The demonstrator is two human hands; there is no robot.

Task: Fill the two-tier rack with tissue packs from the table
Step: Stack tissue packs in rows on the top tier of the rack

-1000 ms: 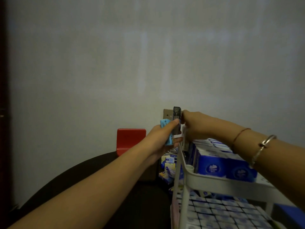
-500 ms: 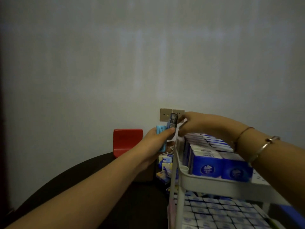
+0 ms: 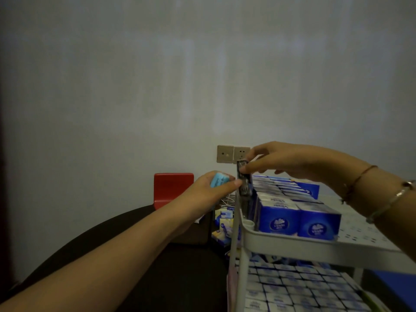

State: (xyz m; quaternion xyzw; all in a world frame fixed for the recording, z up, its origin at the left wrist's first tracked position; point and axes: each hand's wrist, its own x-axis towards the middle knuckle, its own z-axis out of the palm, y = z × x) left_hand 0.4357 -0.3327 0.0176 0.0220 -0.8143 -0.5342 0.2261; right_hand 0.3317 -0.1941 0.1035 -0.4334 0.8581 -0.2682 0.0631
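**Dark pack held at the left edge of the top tier**

Dim grey wall fills most of the view, with two beige wall sockets (image 3: 233,154) low down and a red chair back (image 3: 173,190) beside a dark round table (image 3: 139,251). A white two-tier rack (image 3: 315,246) stands at the right. Its top tier holds rows of blue tissue packs (image 3: 297,218) standing upright and packed close together, with bare perforated shelf to their right. The lower tier is covered with pale blue-and-white packs (image 3: 299,289) lying tight in rows.

The right hand (image 3: 286,157) reaches over the top tier and pinches the upper end of a dark pack (image 3: 243,179) between thumb and fingertips; this pack stands upright at the left rim of the top tier, just beside the blue rows. The left hand (image 3: 209,190) comes in from the left, its fingers curled round a light-blue pack (image 3: 218,180), while its thumb presses the side of the dark pack. More small packs (image 3: 222,224) lie loose on the table just left of the rack, partly hidden behind the left forearm.
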